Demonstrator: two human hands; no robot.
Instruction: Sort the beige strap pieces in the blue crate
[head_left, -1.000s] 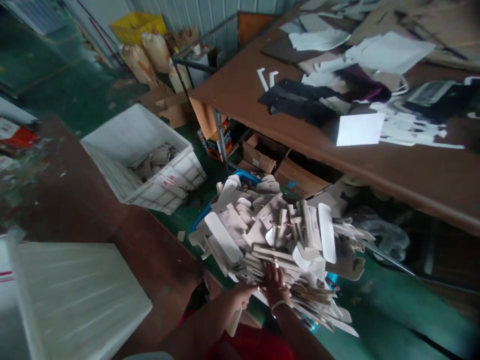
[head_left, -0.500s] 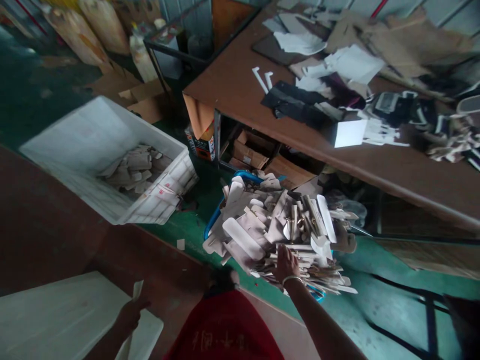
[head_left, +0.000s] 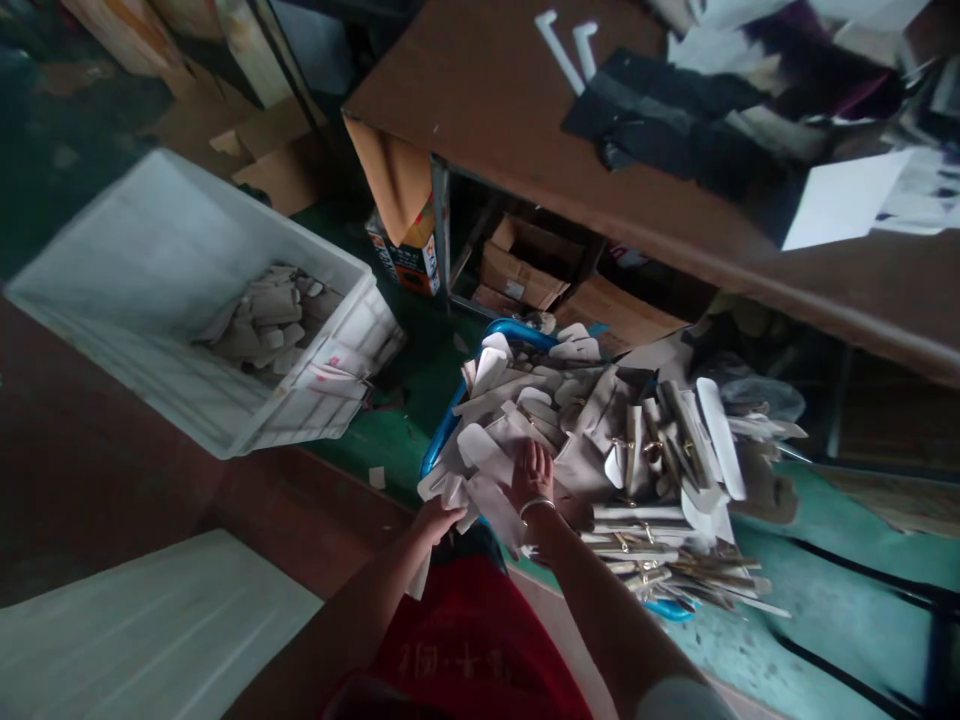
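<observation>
Left hand pinches pale cut piece; right hand, fingers spread, presses heap in blue basket. Lift single pieces; steady heap against sliding.

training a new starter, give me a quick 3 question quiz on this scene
1. True or false: the right hand rests on the heap of pale cut pieces.
2. What is the left hand gripping?
3. The white crate holds: A) pale cut pieces B) bottles C) nothing

Key: 1 true; 2 a pale piece at the heap's near edge; 3 A
</observation>
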